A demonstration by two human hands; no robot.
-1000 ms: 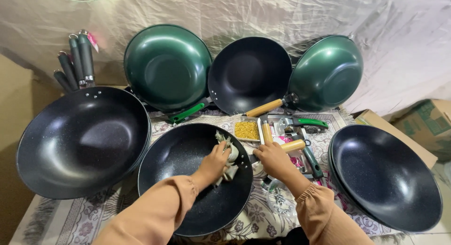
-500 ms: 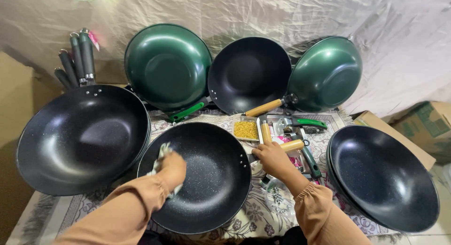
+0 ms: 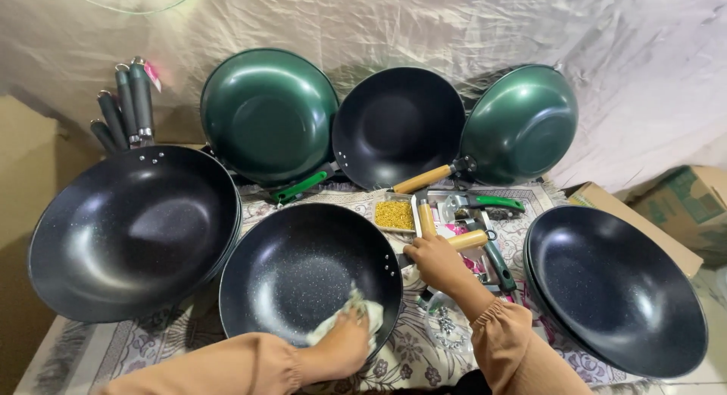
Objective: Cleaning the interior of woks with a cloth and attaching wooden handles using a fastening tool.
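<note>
A black speckled wok (image 3: 303,270) lies in front of me on a patterned cloth. My left hand (image 3: 344,349) presses a pale crumpled rag (image 3: 356,317) against the wok's inner near side. My right hand (image 3: 438,260) grips the wok's wooden handle (image 3: 468,240) at the right rim, holding the pan steady. Both arms wear tan sleeves.
A stack of large black woks (image 3: 132,228) sits at left, another black stack (image 3: 613,289) at right. Two green woks (image 3: 269,115) (image 3: 522,122) and a black one (image 3: 397,126) lean against the back sheet. Loose handles (image 3: 121,107), a small tray of yellow bits (image 3: 395,215), screws and cardboard boxes (image 3: 681,206) lie around.
My left hand with the rag has swept from the wok's upper right, across its left side, down to the near bottom edge. The right hand has stayed on the handle.
</note>
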